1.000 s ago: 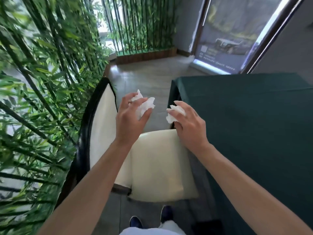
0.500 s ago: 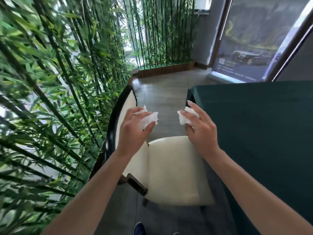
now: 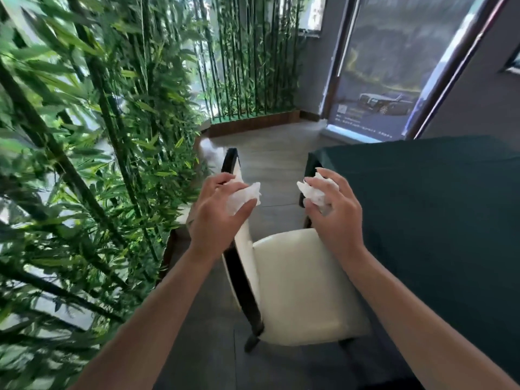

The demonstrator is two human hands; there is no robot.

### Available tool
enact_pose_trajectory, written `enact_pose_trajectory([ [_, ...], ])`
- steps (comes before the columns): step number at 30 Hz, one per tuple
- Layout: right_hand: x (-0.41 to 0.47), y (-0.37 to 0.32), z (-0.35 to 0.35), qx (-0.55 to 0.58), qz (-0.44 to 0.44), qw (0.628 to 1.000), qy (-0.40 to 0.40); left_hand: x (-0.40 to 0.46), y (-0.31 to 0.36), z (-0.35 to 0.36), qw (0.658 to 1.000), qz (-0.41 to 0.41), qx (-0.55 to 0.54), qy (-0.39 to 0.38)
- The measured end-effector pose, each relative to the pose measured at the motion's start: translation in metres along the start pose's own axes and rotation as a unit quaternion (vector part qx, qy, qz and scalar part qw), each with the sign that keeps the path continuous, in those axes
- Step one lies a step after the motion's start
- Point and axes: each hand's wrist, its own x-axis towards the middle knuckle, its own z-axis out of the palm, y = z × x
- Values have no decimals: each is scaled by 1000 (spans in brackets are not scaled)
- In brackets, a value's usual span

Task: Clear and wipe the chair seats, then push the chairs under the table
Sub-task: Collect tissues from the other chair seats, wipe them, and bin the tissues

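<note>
Left grip: my left hand [image 3: 218, 220] is clenched round a crumpled white tissue wad [image 3: 242, 199], held up over the chair back.
Right grip: my right hand [image 3: 336, 218] is clenched round a second tissue wad [image 3: 314, 191], held above the far edge of the seat and near the corner of the surface.
Chair: one cream-padded chair [image 3: 305, 288] with a dark frame, standing beside the green-clothed surface [image 3: 439, 209] and not yet tucked under it.
Seat condition: I see nothing lying on the cushion; whether it has been wiped I cannot tell.
Count, hands: two, both occupied.
Count, tissue wads: two, one per hand.
Count, chairs: one in view; any others lie outside the frame.
Count, surfaces: one.
Surroundings: a bamboo screen [image 3: 92, 153] just beside the chair back, and a tall poster [image 3: 394, 66] on the far wall.
Risk, dropped litter: the wads are light and loosely bunched, so I judge one could slip out and land on the seat or floor if a grip relaxes.
Risk, pushing with full hands: shoving the chair while holding tissue would give a poor hold on the frame.
Risk, cloth: the hanging cloth could snag on the seat edge and drag as the chair goes under.
Risk, foliage: swinging the chair back leftward could catch the bamboo leaves.
</note>
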Motion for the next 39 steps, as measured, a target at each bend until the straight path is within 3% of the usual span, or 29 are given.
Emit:
enact_pose_trajectory([
  [8,9,-17,37,58,77,995,24,30,-46,0,998,21,-52,0],
  [15,51,11,64,63,68,995,34,78,-61,25,998,31,-51,-7],
  [21,83,34,85,29,63,996,55,128,-79,38,998,47,-34,-28],
  [26,88,44,109,13,111,992,66,162,-105,61,993,55,-72,-71],
  [39,128,15,171,-115,154,970,150,266,-191,64,975,78,-151,-141],
])
